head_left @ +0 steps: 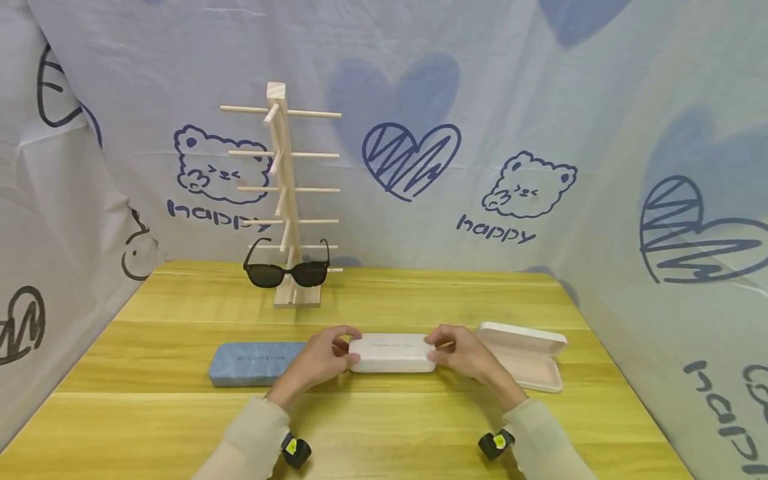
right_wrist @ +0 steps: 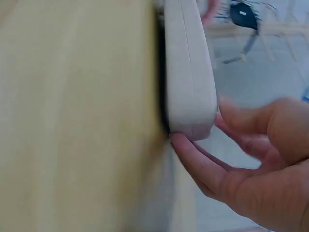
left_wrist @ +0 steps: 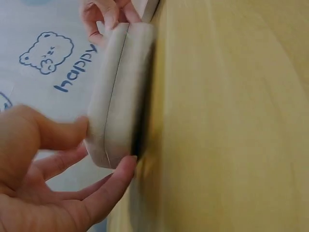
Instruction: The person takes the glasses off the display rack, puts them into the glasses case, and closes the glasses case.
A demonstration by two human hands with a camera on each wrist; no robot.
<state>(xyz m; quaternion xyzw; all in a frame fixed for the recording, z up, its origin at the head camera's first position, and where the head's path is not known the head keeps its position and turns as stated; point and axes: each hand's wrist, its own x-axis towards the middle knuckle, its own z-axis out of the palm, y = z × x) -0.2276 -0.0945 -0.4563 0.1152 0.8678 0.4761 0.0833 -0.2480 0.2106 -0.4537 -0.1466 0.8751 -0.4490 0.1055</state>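
A white glasses case [head_left: 393, 357], its lid closed, lies lengthwise between both hands at the middle of the table. My left hand [head_left: 324, 355] grips its left end, thumb and fingers on the top and bottom edges. At the opposite end, my right hand [head_left: 467, 353] pinches the case in the same way. Both wrist views show a dark gap under the case [left_wrist: 123, 92], so it appears raised slightly off the wood. The seam of the lid runs unbroken along the case's side [right_wrist: 190, 72].
To the left lies a closed blue glasses case [head_left: 252, 365], partly behind my left hand. An open white case [head_left: 534, 370] stands at the right. Further back, black sunglasses [head_left: 309, 275] hang low on a wooden peg stand [head_left: 285, 180]. Printed cloth [head_left: 396, 233] surrounds the table [head_left: 384, 427].
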